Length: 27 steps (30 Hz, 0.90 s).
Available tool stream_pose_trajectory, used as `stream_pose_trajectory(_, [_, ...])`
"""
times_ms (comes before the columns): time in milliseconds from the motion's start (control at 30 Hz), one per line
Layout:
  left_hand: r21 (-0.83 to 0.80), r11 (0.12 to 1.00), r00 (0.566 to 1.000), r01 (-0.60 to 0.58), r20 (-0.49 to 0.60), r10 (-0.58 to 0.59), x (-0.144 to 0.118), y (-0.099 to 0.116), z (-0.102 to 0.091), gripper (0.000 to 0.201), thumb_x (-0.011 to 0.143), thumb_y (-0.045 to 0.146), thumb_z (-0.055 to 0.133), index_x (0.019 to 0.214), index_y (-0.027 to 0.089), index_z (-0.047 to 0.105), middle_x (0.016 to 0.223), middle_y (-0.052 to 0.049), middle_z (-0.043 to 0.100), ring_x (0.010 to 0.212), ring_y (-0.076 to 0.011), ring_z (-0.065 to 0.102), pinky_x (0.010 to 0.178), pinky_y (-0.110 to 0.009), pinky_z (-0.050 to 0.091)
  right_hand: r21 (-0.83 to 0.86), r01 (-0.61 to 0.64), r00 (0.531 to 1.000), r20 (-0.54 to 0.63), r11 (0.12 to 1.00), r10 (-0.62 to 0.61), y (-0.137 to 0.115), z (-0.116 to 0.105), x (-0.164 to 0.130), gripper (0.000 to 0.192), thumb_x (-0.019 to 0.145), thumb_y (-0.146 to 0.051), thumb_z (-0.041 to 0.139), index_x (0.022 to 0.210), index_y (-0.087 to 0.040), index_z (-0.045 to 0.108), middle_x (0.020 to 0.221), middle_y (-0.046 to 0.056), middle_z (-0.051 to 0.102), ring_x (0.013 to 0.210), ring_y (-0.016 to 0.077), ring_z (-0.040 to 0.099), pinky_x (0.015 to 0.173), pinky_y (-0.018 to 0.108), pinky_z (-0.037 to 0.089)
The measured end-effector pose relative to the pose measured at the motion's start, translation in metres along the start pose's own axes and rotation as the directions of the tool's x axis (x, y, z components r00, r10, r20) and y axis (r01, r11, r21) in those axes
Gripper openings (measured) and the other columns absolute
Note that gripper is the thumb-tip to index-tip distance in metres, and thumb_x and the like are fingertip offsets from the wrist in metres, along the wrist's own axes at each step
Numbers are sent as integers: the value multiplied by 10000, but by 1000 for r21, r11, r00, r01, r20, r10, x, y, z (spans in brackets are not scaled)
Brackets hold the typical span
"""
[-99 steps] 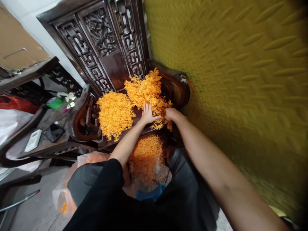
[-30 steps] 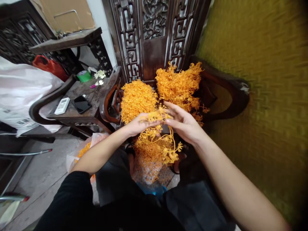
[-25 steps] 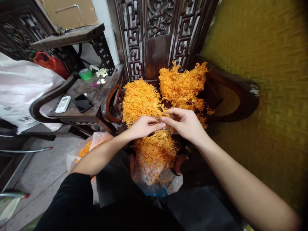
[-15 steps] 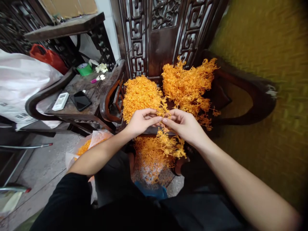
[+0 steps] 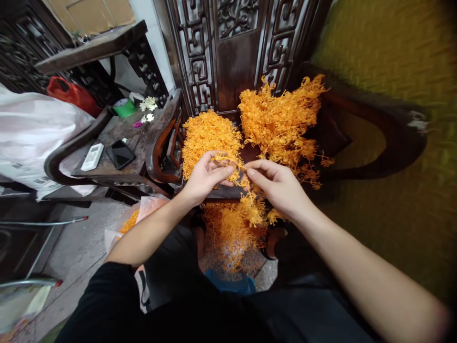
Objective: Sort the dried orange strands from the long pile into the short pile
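Observation:
My left hand is closed on an orange artificial flower sprig, its thin strands lying across the fingers. My right hand pinches the stem end of the same sprig between thumb and forefinger. Behind my left hand, a dense orange heap sits on the dark wooden chair seat. A looser, spikier orange bunch stands to the right on the same seat. Below my hands, more orange sprigs fill the space between my knees, above a blue container.
At left, a wooden side table holds a black phone, a white remote-like device, green tape and small white flowers. A large white bag stands beyond. The chair's curved arm bounds the right side.
My hands have moved slightly apart, the left one shifting left with the sprig, which now stretches between them. The view has tilted a little.

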State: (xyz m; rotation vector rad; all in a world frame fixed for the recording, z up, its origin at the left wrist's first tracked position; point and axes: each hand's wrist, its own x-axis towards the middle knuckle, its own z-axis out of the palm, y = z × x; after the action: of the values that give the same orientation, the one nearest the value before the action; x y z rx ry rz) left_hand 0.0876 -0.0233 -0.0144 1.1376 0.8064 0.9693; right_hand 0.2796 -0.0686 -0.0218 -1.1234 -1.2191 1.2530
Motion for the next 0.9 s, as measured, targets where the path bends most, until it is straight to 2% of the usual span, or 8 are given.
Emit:
stream_pose_trajectory(67, [60,998,999,-33,12,32,-1,-2,0,600,679,313,919,1172,195,597,994,-36,727,843,-157,714,643,-245,600,-31,21,1000,-5,999,-22,0,1,-2,257,862,-425,760,976,-200,708,822,19,691,685,149,621,658,302,508])
stream_pose_trajectory(200, [204,973,994,-106,54,97,-3,-5,2,401,705,344,900,993,141,708,944,-46,743,854,-151,698,762,-273,587,-78,90,995,-24,993,-92,2,6,-5,301,868,-437,756,1016,-207,629,739,-12,616,648,135,571,582,271,462])
stream_pose_trajectory(300, [273,954,991,-127,68,113,-3,-7,7,355,751,380,864,961,135,715,946,-52,746,869,-156,698,827,-304,582,-182,157,985,-49,971,-168,1,9,-7,310,903,-424,728,1109,-215,627,700,-28,578,593,126,526,542,270,435])
stream_pose_trajectory(367, [310,945,994,-108,64,92,-3,-8,9,391,757,385,859,1019,149,690,994,-61,740,897,-167,702,795,-297,583,-197,154,984,-58,968,-168,-1,9,-7,245,932,-429,689,1048,-214,662,728,-5,606,608,137,556,549,283,471])
stream_pose_trajectory(533, [193,975,990,-108,105,88,0,-12,12,534,680,314,919,1056,202,558,1175,-71,682,1085,-189,687,886,-302,584,39,10,1000,16,999,-11,-5,6,-6,317,886,-531,721,924,-236,611,706,-10,621,573,150,600,519,299,531])
stream_pose_trajectory(700, [197,969,989,-148,12,148,-3,-12,16,575,724,335,901,1153,238,530,947,6,624,746,-92,651,670,-222,554,161,-45,998,60,986,36,-3,4,-6,396,854,-590,745,909,-254,542,703,-25,634,521,146,605,490,301,518])
stream_pose_trajectory(800, [222,954,980,-200,38,197,-5,-8,19,712,728,353,903,1323,291,518,1144,-56,645,834,-126,667,665,-232,563,167,-47,996,78,985,35,-4,2,-6,395,851,-583,752,878,-254,535,684,-35,617,508,140,590,479,294,504])
stream_pose_trajectory(900, [202,962,978,-183,141,156,-6,-3,21,863,720,357,908,1468,337,478,1382,-107,599,942,-177,685,650,-243,571,164,-69,990,133,984,47,-7,0,-8,388,835,-567,773,847,-242,562,661,-40,598,515,130,576,493,287,511])
